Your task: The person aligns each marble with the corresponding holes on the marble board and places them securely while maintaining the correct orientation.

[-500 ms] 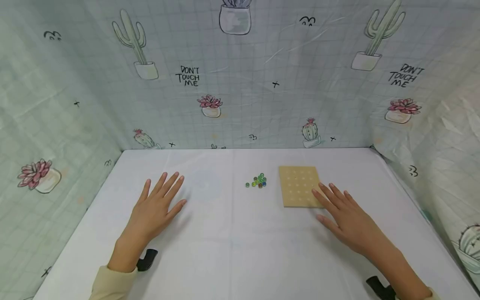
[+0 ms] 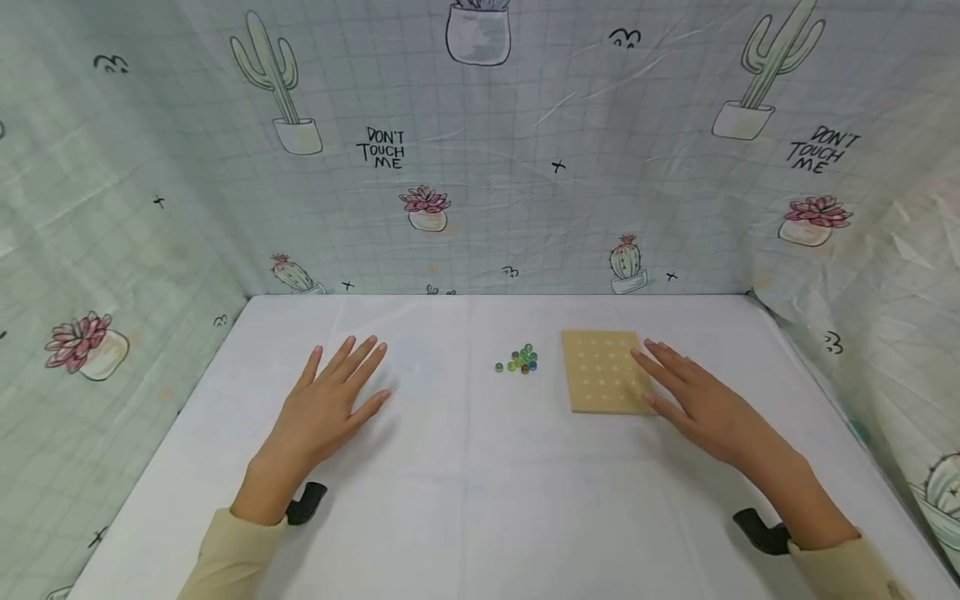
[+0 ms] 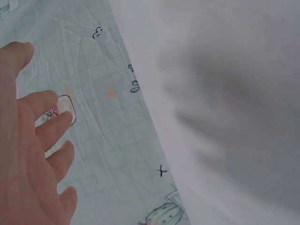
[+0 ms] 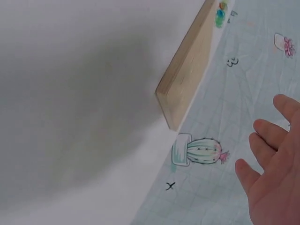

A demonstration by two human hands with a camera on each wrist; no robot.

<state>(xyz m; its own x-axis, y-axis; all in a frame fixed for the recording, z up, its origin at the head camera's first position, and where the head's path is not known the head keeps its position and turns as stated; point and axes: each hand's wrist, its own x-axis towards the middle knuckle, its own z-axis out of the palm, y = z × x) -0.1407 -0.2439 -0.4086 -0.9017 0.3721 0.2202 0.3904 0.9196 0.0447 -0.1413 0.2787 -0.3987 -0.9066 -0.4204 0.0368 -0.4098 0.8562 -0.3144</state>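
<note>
Cactus-printed cloth backdrop (image 2: 480, 208); on the white tabletop (image 2: 450, 525), a cluster of glass marbles (image 2: 524, 360) near centre, a dimpled wooden board (image 2: 600, 375) just right. Over the board's right side, apparently without contact, the right hand (image 2: 701, 402); well left of the marbles, the left hand (image 2: 322, 408); both spread, empty. Best to pinch marbles lightly, one at a time; likely to roll if nudged.

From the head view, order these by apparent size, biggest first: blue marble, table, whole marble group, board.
1. Table
2. Board, partly covered
3. Marble group
4. Blue marble, one of that group
</note>
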